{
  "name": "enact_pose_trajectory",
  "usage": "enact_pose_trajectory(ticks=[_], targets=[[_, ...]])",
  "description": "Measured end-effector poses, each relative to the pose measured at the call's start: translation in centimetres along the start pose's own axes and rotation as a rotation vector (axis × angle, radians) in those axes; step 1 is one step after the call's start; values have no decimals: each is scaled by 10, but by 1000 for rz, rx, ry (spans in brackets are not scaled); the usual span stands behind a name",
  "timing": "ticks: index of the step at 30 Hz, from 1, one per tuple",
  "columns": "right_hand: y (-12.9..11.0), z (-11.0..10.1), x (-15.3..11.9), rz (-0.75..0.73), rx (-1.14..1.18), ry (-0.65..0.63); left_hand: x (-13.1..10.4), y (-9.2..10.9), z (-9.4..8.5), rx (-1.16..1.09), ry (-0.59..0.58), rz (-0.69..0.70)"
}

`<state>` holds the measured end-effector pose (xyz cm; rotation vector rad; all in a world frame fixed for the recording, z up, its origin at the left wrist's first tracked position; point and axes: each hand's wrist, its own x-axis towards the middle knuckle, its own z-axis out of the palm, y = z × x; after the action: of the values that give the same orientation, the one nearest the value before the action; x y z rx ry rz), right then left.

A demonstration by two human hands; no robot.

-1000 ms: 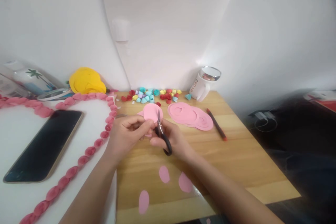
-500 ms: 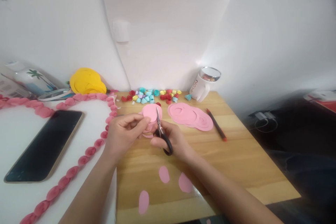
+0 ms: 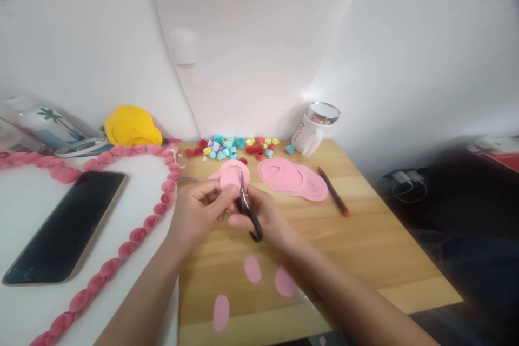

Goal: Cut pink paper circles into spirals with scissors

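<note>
My left hand [image 3: 205,203] pinches a round piece of pink paper [image 3: 230,177] above the wooden table [image 3: 365,265]. Black-handled scissors [image 3: 254,227] are in my right hand [image 3: 265,213], their blades pointing away from me and lying across the paper. A curved slit shows in the paper near its outer edge. Just to the right of my hands, overlapping pink paper rings [image 3: 284,177] lie on the table. Nearer to me are three loose pink paper ovals [image 3: 252,269]. The fingertips behind the paper are partly hidden.
Small coloured paper rolls [image 3: 227,148] line the wall side, beside a white mug [image 3: 310,132]. A dark pencil [image 3: 333,192] lies at the right. On the left, a phone [image 3: 67,227] rests on a white board [image 3: 133,192] edged with pink paper roses. Yellow paper [image 3: 132,127] stands behind.
The scissor blades have moved slightly along the pink paper, and a curved slit now shows there. The paper has turned a little in my left hand. The whole view has shifted slightly.
</note>
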<state>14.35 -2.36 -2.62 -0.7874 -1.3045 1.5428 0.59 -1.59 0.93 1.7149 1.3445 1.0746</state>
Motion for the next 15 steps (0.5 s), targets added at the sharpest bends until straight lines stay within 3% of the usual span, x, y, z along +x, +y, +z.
enact_pose_trajectory(ticks=[15], targets=[[4,-4,-1,-19,15,-23,0,0,-2,-151,-13,-48]])
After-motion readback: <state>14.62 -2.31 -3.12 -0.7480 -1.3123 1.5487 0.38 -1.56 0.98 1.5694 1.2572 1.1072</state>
